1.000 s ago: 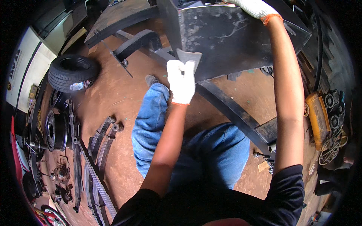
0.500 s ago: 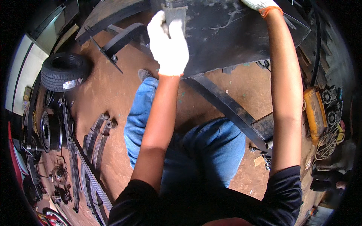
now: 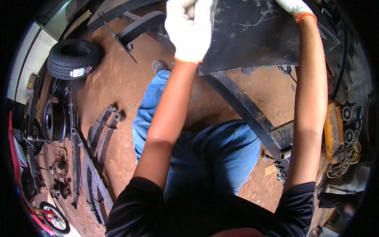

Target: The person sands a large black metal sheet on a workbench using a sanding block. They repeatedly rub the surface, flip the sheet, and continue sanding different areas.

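Observation:
My left hand (image 3: 191, 35), in a white glove with an orange cuff, is closed at the left part of a black metal panel (image 3: 252, 43). Between its fingers is a flat grey piece (image 3: 214, 14), mostly hidden by the glove now; whether it is sheet or a scraper I cannot make out. Over at the panel's upper right is my right hand (image 3: 295, 7), gloved the same way, its fingers cut off by the top of the picture. The panel has scuffs and pale scratches and sits on a black steel frame (image 3: 237, 96).
A tyre (image 3: 73, 59) and a black wheel rim (image 3: 55, 120) lie at the left, near several leaf springs (image 3: 94, 158) on the brown floor. At the right stand a yellow machine (image 3: 333, 130) and a coiled cable (image 3: 342, 168). A chain (image 3: 280, 172) lies by my right knee.
My left hand has moved up and right over the panel with the grey piece. The whole view has shifted slightly, and my right hand appears farther right.

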